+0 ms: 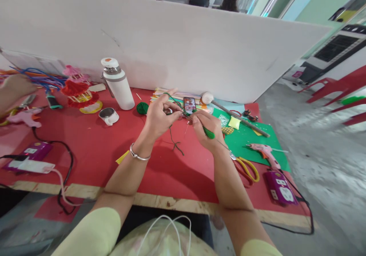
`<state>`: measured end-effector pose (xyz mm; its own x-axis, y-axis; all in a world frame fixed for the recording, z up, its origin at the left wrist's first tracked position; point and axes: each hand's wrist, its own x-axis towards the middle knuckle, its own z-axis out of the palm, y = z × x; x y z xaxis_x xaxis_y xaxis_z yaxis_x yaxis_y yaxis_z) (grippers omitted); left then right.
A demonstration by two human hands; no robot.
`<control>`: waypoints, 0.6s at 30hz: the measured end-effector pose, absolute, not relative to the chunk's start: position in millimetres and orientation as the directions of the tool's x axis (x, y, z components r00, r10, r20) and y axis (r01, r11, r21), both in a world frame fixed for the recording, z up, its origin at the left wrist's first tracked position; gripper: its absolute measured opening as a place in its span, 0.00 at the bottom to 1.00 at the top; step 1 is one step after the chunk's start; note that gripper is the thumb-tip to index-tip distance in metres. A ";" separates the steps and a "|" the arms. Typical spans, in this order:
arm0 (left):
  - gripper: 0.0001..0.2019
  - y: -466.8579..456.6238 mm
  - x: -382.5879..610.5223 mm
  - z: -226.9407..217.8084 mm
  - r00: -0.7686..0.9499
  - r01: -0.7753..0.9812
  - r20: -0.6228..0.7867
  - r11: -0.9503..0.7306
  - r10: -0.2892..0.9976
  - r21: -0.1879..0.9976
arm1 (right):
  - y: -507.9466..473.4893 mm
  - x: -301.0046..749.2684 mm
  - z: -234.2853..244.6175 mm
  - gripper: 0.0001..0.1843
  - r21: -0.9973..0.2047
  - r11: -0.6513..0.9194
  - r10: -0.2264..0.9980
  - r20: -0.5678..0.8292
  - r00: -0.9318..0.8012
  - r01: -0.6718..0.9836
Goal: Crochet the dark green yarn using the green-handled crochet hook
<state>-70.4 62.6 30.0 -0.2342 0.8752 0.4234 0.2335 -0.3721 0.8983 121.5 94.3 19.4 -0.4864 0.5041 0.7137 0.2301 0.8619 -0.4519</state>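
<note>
My left hand [160, 116] is raised over the red table [94, 149], fingers pinched on a strand of green yarn [171, 98] looped over the index finger. My right hand [207, 128] is closed on a green-handled crochet hook [208, 133], its tip meeting the yarn between both hands. A dark bit of worked yarn [175, 143] hangs below the hands. A green yarn ball [142, 108] lies just left of my left hand. A silver bangle sits on my left wrist.
A white bottle [117, 84] and small white cup [108, 116] stand at the back left. Yellow scissors [247, 168], a pink glue gun [265, 153], green sheet [251, 140], phone [190, 104] and purple power strips [278, 189] lie to the right. Another person's hand [13, 92] is at far left.
</note>
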 end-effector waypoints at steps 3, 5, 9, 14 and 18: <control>0.35 63.0 -69.9 29.7 -0.230 0.251 0.426 -0.370 0.875 0.895 | 94.5 122.3 19.8 0.18 -0.458 0.856 0.513 0.701 -0.495 0.240; 0.35 63.5 -69.8 29.2 -0.224 0.251 0.425 -0.369 0.877 0.895 | 95.2 122.9 19.4 0.18 -0.445 0.859 0.510 0.699 -0.502 0.254; 0.36 63.9 -68.2 27.5 -0.214 0.253 0.438 -0.384 0.873 0.888 | 96.8 123.5 18.5 0.16 -0.410 0.868 0.496 0.703 -0.510 0.280; 0.36 63.6 -65.2 26.5 -0.227 0.218 0.430 -0.384 0.874 0.897 | 97.7 120.6 16.7 0.14 -0.351 0.884 0.465 0.728 -0.504 0.309; 0.36 65.7 -67.5 25.8 -0.261 0.150 0.373 -0.344 0.891 0.927 | 98.5 117.0 13.3 0.13 -0.304 0.889 0.443 0.763 -0.472 0.343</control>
